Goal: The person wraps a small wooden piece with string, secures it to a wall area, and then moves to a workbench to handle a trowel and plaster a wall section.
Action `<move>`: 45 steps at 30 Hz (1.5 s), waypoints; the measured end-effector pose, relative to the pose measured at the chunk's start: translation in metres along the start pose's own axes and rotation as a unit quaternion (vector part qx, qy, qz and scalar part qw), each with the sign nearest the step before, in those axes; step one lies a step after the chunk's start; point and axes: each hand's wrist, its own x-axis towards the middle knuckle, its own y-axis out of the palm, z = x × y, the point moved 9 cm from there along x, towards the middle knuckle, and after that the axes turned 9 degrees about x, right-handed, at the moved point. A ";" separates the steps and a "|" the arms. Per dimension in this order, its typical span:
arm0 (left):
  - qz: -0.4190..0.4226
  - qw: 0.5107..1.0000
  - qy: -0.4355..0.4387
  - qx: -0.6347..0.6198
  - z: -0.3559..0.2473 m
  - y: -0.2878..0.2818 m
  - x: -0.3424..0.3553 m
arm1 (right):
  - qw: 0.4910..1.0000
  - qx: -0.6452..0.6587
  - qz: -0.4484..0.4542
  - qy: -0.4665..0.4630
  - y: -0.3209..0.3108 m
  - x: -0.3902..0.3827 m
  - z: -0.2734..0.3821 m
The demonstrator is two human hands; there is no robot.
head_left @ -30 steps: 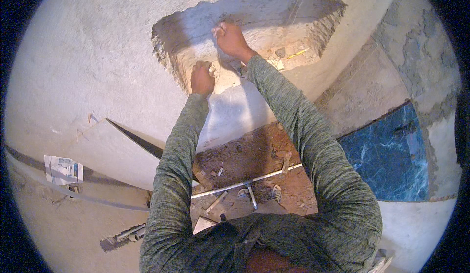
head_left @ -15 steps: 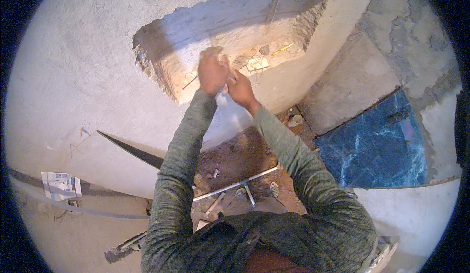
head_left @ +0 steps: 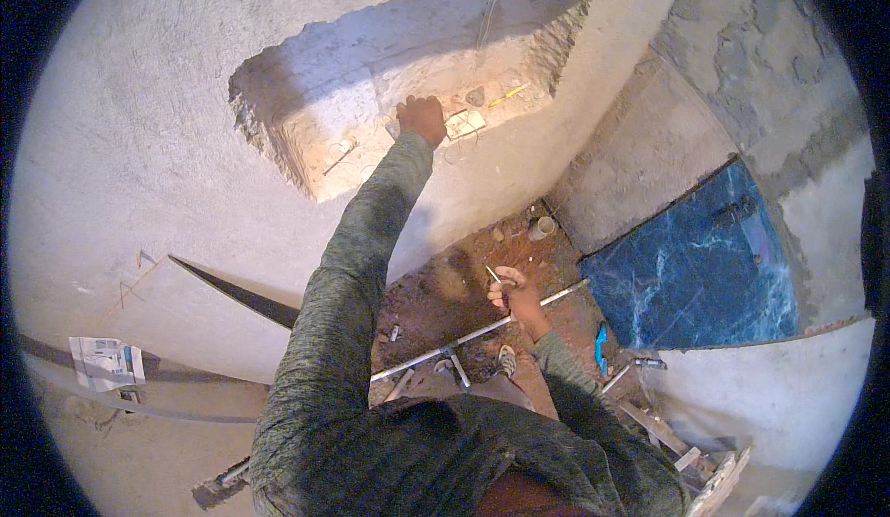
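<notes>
While held, nail [head_left: 492, 275] pts up-left (R hand [head_left: 515, 294]).

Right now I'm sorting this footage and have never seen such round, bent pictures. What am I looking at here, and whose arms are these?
A fisheye camera on the person's head looks down, so straight edges bend. Both arms in grey-green sleeves are the wearer's own. The left hand reaches up into a rough niche cut in the plastered wall, touching its ledge. The right hand, lowered, pinches a small thin tool; which kind I cannot tell. Below, on the dirt floor, lie a long metal bar and a blue marbled slab.
</notes>
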 end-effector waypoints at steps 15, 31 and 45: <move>-0.117 0.953 -0.091 -0.265 0.097 -0.099 -0.152 | 1.000 -0.027 0.006 -0.007 -0.001 -0.009 0.016; 0.034 0.902 -0.217 -0.371 0.062 0.033 -0.436 | 0.991 -0.086 0.018 -0.098 0.109 -0.031 0.022; 0.149 0.876 -0.138 -0.438 0.029 0.088 -0.501 | 0.988 0.138 0.066 -0.031 0.111 -0.033 0.040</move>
